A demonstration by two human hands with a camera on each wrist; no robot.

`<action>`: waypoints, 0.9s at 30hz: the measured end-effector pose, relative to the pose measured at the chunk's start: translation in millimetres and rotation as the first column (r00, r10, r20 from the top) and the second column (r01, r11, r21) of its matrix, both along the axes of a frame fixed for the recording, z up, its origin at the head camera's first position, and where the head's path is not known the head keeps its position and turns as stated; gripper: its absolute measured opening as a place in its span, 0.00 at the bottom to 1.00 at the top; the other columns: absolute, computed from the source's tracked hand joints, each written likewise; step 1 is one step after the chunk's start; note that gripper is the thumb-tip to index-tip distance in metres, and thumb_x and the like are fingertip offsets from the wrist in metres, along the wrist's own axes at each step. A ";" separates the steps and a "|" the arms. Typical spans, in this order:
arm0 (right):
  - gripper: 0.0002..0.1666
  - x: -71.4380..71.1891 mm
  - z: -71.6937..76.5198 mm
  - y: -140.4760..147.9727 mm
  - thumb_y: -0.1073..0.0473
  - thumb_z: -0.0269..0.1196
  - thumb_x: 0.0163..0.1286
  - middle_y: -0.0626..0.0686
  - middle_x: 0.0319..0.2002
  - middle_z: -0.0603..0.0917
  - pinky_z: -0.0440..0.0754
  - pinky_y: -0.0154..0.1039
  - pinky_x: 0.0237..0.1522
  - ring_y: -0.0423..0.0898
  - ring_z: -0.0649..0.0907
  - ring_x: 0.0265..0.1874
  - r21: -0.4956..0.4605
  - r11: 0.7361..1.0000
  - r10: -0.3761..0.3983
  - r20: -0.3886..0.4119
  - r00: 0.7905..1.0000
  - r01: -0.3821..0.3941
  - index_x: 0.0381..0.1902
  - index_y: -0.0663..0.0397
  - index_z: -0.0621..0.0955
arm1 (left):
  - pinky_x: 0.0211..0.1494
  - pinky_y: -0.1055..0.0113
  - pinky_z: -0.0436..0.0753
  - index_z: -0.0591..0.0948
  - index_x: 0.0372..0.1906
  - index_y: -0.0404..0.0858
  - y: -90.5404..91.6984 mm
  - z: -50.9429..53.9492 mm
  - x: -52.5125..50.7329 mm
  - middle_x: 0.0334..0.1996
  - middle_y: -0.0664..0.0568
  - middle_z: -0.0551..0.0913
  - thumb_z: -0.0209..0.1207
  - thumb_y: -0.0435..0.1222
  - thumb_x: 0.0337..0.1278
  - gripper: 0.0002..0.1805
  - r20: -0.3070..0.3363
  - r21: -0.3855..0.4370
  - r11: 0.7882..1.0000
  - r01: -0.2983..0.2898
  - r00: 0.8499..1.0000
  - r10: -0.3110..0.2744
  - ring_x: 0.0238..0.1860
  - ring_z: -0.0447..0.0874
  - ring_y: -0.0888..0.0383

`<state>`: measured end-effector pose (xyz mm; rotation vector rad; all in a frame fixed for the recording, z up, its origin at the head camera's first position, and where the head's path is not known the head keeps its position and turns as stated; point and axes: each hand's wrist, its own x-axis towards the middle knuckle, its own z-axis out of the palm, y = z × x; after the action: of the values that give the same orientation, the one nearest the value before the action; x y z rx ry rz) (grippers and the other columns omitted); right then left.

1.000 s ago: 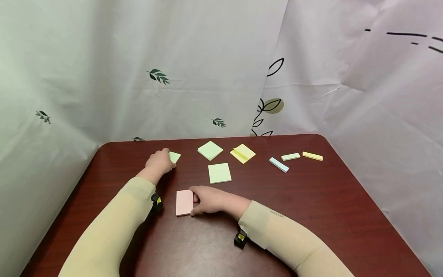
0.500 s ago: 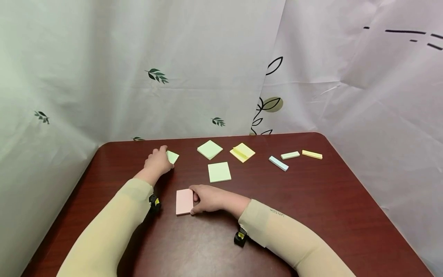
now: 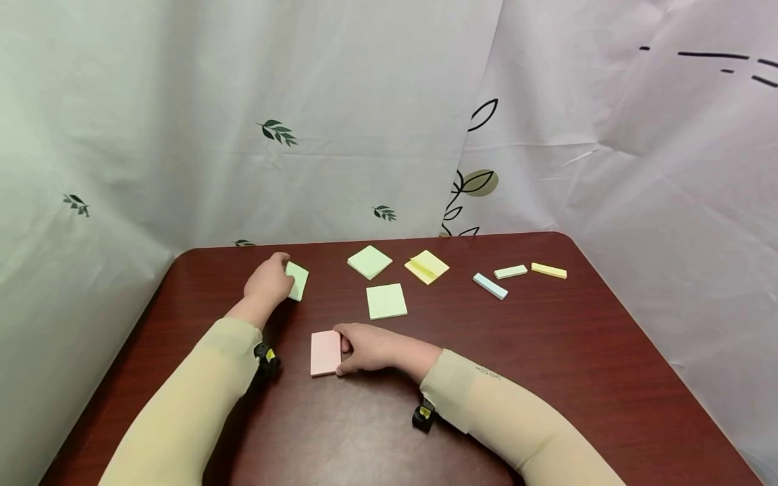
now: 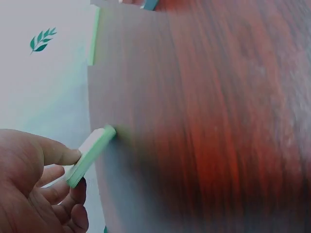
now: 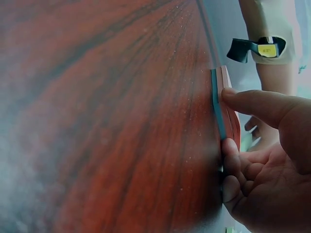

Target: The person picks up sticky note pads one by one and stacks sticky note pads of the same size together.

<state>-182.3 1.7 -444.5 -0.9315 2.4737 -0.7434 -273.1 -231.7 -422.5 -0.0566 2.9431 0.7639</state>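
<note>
So, prob. midway: grips done, L hand [image 3: 266,282] pinching green pad [image 3: 298,280], R hand [image 3: 371,347] pink pad [image 3: 325,353]; release left, sq. pads [image 3: 387,302] & strips [image 3: 489,287] untouched.

Left hand [image 3: 269,281] pinches small pale green paper pad [image 3: 298,282] at far left of dark red-brown wooden table [image 3: 577,378]. Right hand [image 3: 367,347] grips right side of pale pink rectangular paper pad [image 3: 325,353]. Beyond it, light green square paper pad [image 3: 386,302]; near that, yellow square paper pad [image 3: 436,262]. Farther right, narrow strip pads: pale blue [image 3: 489,286], whitish green [image 3: 510,272], yellow [image 3: 549,271].
</note>
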 end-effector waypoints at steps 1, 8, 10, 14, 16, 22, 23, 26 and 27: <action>0.22 -0.3 -0.1 -0.1 0.54 0.75 0.56 0.45 0.31 0.75 0.69 0.29 0.31 0.37 0.72 0.26 -0.002 1.000 0.002 0.000 1.000 -0.002 0.37 0.50 0.72 | 0.38 0.55 0.75 0.59 0.74 0.33 -1.9 1.4 1.3 0.66 0.34 0.70 0.46 0.32 0.66 0.32 -0.006 0.011 1.000 -0.005 1.000 0.005 0.48 0.77 0.42; 0.22 -0.8 -1.3 -0.2 0.53 0.75 0.56 0.45 0.31 0.75 0.69 0.30 0.31 0.37 0.72 0.26 0.005 1.000 -0.006 0.007 1.000 0.006 0.38 0.50 0.72 | 0.38 0.56 0.71 0.61 0.75 0.35 -16.5 4.1 8.7 0.70 0.34 0.65 0.41 0.30 0.64 0.33 -0.004 0.041 0.999 0.009 1.000 -0.009 0.55 0.74 0.41; 0.22 -0.8 -0.9 -0.3 0.53 0.75 0.56 0.44 0.31 0.74 0.69 0.30 0.32 0.37 0.72 0.26 0.006 1.000 -0.007 0.011 1.000 0.007 0.38 0.49 0.72 | 0.41 0.54 0.72 0.63 0.74 0.35 -20.7 3.9 10.0 0.69 0.34 0.66 0.42 0.31 0.64 0.32 -0.008 0.043 0.999 0.010 1.000 -0.009 0.57 0.73 0.40; 0.22 -0.7 -0.3 -0.1 0.54 0.75 0.56 0.44 0.31 0.74 0.69 0.30 0.31 0.37 0.72 0.26 0.004 1.000 -0.005 0.014 1.000 0.005 0.38 0.49 0.72 | 0.49 0.48 0.74 0.65 0.71 0.34 -26.6 6.7 14.0 0.63 0.32 0.70 0.44 0.33 0.67 0.28 -0.029 0.076 0.997 0.001 1.000 0.001 0.56 0.72 0.39; 0.22 -0.6 -0.1 0.0 0.54 0.75 0.56 0.44 0.31 0.74 0.69 0.30 0.31 0.37 0.72 0.26 0.001 1.000 -0.004 0.014 1.000 0.004 0.38 0.49 0.72 | 0.50 0.47 0.74 0.66 0.70 0.33 -28.2 9.9 16.5 0.60 0.33 0.71 0.45 0.33 0.68 0.27 -0.045 0.097 0.995 -0.002 0.999 0.007 0.54 0.72 0.39; 0.22 -0.2 0.1 0.6 0.54 0.75 0.56 0.44 0.31 0.74 0.69 0.30 0.31 0.37 0.72 0.26 0.001 1.000 -0.005 0.011 1.000 0.005 0.38 0.49 0.72 | 0.43 0.53 0.70 0.66 0.66 0.32 -30.0 17.3 25.9 0.52 0.39 0.69 0.48 0.35 0.69 0.24 -0.052 0.158 0.987 -0.007 0.999 0.015 0.46 0.68 0.44; 0.22 -0.2 -0.1 0.7 0.54 0.75 0.56 0.44 0.31 0.74 0.69 0.30 0.31 0.37 0.72 0.26 0.002 1.000 -0.006 0.010 1.000 0.006 0.38 0.49 0.72 | 0.43 0.54 0.70 0.66 0.66 0.32 -30.0 17.8 27.7 0.51 0.40 0.69 0.49 0.35 0.69 0.23 -0.049 0.171 0.985 -0.007 0.999 0.015 0.46 0.68 0.45; 0.22 -0.1 -0.4 0.5 0.53 0.75 0.56 0.44 0.31 0.74 0.70 0.30 0.31 0.37 0.72 0.26 0.004 1.000 -0.006 0.010 1.000 0.006 0.38 0.49 0.72 | 0.43 0.55 0.70 0.67 0.64 0.32 -30.3 18.4 32.9 0.49 0.41 0.69 0.51 0.36 0.69 0.22 -0.046 0.204 0.979 -0.005 0.999 0.015 0.46 0.68 0.45; 0.22 -0.1 -0.6 0.4 0.53 0.75 0.56 0.44 0.30 0.74 0.70 0.30 0.31 0.37 0.72 0.26 0.005 1.000 -0.005 0.009 1.000 0.005 0.38 0.49 0.72 | 0.43 0.55 0.70 0.67 0.63 0.32 -30.2 18.7 35.0 0.48 0.41 0.69 0.51 0.36 0.69 0.22 -0.043 0.215 0.977 -0.006 0.999 0.015 0.46 0.68 0.45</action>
<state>-182.5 2.1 -445.1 -0.9186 2.4699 -0.7405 -238.1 -261.9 -403.8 -0.0388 2.8824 1.0936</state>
